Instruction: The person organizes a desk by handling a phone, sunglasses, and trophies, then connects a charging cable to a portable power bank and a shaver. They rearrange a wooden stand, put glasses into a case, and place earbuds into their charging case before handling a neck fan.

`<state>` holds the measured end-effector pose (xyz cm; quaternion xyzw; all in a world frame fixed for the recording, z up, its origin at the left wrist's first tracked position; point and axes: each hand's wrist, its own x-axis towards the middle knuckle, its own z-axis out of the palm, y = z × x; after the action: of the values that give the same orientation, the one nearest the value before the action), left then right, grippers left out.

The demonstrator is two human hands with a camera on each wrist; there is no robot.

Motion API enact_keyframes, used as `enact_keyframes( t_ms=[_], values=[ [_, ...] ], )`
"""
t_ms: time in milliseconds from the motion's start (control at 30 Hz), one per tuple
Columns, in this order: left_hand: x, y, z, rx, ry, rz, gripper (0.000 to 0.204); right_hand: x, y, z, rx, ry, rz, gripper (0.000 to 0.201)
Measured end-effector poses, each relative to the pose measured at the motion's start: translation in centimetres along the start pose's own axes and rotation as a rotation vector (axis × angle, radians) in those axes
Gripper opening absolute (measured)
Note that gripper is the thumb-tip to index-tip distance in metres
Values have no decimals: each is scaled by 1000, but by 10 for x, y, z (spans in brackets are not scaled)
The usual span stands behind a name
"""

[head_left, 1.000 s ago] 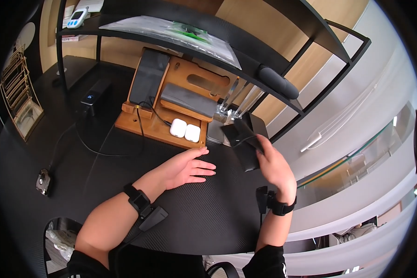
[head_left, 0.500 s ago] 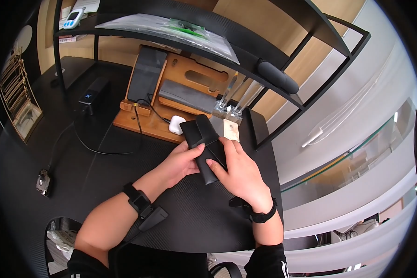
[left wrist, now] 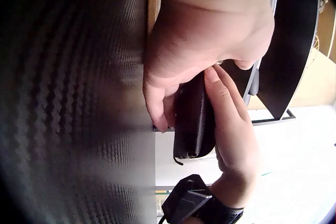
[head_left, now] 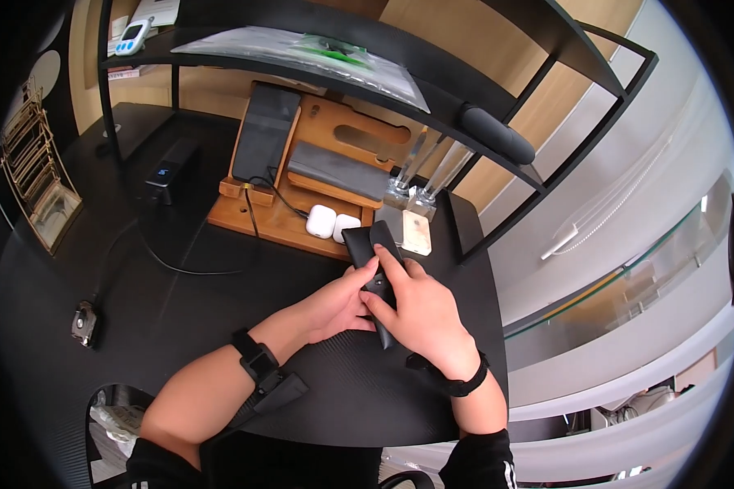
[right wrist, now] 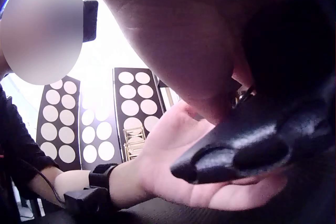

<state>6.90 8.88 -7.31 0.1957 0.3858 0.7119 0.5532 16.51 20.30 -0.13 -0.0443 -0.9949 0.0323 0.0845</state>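
A black soft case [head_left: 386, 332] is held above the desk, in front of the wooden stand. My left hand [head_left: 334, 310] grips it from the left, thumb on top and fingers beneath. On its upper face lie the fingers of my right hand [head_left: 420, 314], with the thumb near a small round snap. From the left wrist view, the case [left wrist: 195, 121] is seen end-on between the left hand [left wrist: 210, 40] and the right hand [left wrist: 233, 134]. The right wrist view shows the dark case [right wrist: 252, 150] over the left palm [right wrist: 173, 150]; its far part is hidden.
The wooden stand [head_left: 277, 232] holds a phone [head_left: 265, 134], a grey case [head_left: 338, 173] and white earbud cases [head_left: 320, 221]. To its right lie a pale card-like item [head_left: 416, 233] and clear holders. A black power bank [head_left: 171, 173] and cables sit left, beneath the black shelf [head_left: 546, 183].
The right hand brought the black case from the right side of the stand to the left hand, which took hold of it. The case has since shifted slightly right and toward the body.
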Motion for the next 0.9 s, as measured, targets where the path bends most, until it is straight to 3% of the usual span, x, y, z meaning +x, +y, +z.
enact_keyframes(
  t_ms=[67,200,433,767,900],
  values=[
    [-1,0,-1,-87,-134,21,62,0,1,0,44,14,4,63],
    [-3,3,0,-177,-221,78,67,2,1,4,73,70,-15,65],
    [-2,4,2,-123,-163,81,68,1,-1,17,79,214,-75,39],
    [0,2,-2,-43,-155,-27,60,-1,-2,23,47,163,-11,34],
    [2,-3,1,-116,-21,-35,52,0,1,27,24,195,-69,31]
  ],
)
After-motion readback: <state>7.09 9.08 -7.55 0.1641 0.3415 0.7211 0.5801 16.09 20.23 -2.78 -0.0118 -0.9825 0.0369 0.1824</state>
